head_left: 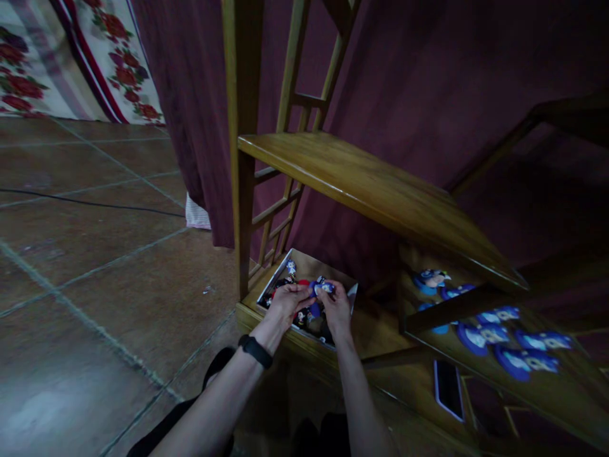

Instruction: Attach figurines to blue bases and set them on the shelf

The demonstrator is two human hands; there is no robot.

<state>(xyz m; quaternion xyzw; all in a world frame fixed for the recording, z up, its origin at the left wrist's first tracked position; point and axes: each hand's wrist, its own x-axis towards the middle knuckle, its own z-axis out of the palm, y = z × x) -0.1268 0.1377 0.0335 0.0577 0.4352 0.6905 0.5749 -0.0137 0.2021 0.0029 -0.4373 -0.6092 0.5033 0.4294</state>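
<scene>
Both my hands reach down to a shallow box [273,277] of small toy figures on the lowest wooden shelf. My left hand [287,301], with a black band on the wrist, and my right hand [337,307] are closed together on one small blue and white figure [322,287] held just above the box. More dark, red and blue figures [291,269] lie in the box beneath my fingers.
A wooden shelf unit [361,181] stands against a dark red curtain [428,82]. Several blue figures [518,360] stand in rows on the lower right shelf. A phone [448,388] lies beside them. Brown floor tiles [95,254] and a black cable [85,203] lie to the left.
</scene>
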